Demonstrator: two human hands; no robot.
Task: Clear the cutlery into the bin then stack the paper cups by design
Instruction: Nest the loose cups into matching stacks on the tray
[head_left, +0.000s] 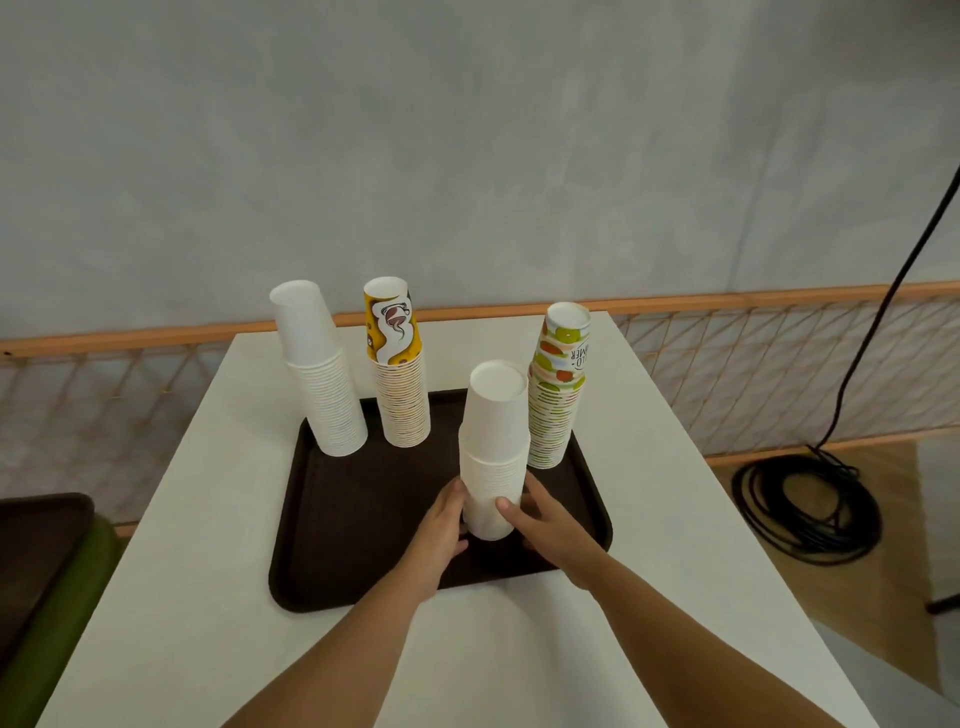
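Four inverted cup stacks on a dark tray (332, 525) on the white worktop (649, 519). Left hand (441, 525) and right hand (540, 519) share a closed grip on the base of the near plain white stack (493, 447), evidently steadying it upright. At 11 o'clock, another white stack (324, 384); at 12, the yellow-patterned stack (400, 384); at 1, the fruit-print stack (558, 395). No cutlery visible.

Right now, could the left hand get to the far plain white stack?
Probably yes. The left hand grips the near white stack, but bare tray lies between it and the far white stack.
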